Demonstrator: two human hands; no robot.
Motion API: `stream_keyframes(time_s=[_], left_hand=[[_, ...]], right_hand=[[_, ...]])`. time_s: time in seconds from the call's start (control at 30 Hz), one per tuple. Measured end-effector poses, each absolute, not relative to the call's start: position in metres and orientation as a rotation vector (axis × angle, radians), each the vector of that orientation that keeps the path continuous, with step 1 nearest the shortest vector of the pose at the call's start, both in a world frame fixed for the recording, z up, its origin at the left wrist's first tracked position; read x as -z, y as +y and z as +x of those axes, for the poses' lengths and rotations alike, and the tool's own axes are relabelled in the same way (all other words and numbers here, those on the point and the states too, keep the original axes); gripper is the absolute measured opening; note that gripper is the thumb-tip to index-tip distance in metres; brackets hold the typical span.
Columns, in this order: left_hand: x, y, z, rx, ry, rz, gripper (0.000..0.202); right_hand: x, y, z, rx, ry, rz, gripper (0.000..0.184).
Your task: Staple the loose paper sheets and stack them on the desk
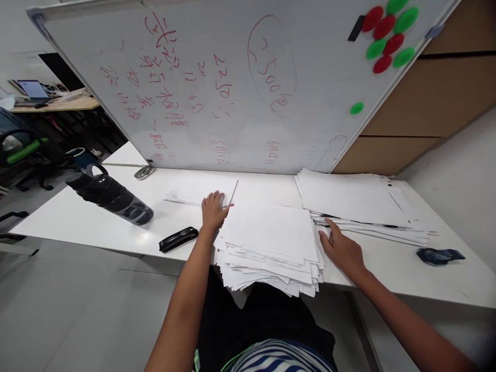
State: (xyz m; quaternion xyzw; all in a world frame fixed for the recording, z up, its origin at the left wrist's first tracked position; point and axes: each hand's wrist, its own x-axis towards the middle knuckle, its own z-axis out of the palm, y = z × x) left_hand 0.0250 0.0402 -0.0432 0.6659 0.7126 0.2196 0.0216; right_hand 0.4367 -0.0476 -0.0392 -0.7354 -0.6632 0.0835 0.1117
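Note:
A thick, untidy stack of white paper sheets (271, 243) lies at the near edge of the white table (93, 225), overhanging it. My left hand (213, 211) rests flat at the stack's far left corner, fingers spread, touching a thin set of sheets (201, 188) that lies further back. My right hand (341, 247) lies open on the table beside the stack's right edge, index finger stretched toward a second wide pile of sheets (356, 204) on the right. Neither hand grips anything.
A whiteboard (232, 82) with red writing and red and green magnets (387, 36) leans behind the table. A dark water bottle (110, 196) stands at the left, a black stapler (178, 238) near the front edge, a dark blue object (439, 254) far right.

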Motion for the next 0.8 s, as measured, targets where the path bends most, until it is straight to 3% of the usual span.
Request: stream_keyframes(time_s=[0.17, 0.37, 0.8], left_hand=[[0.045, 0.042, 0.026, -0.717, 2.191, 2.057, 0.049], [0.05, 0.044, 0.025, -0.833, 2.17, 2.027, 0.031], [0.042, 0.046, 0.015, -1.052, 2.199, 1.827, 0.038]], right_hand=[[0.038, -0.047, 0.436, -0.254, -1.941, -2.179, 0.06], [0.038, -0.046, 0.436, -0.262, -1.952, -2.146, 0.058], [0.041, -0.043, 0.436, -0.21, -1.922, -2.118, 0.057]])
